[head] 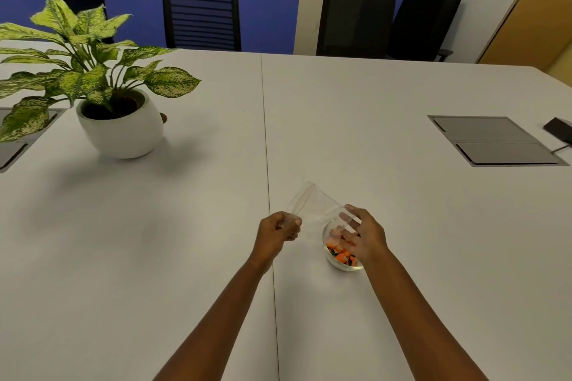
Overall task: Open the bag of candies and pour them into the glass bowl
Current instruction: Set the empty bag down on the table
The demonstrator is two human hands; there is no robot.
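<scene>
White table (185, 226), blue wall | left hand (277, 233) pinches bag (312, 207) | right hand (365, 235) spread over bowl (340, 263)

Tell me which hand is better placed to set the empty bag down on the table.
Left, probably. The left hand already pinches the clear bag, with bare table beside it. The right hand hangs open over the bowl of candies.

Right hand (366, 233) covers the near side of the glass bowl (340, 264) — candies (339, 252) half hidden; the clear bag (312, 204) is blurred, its mouth hard to read — forearms cut off below.
</scene>
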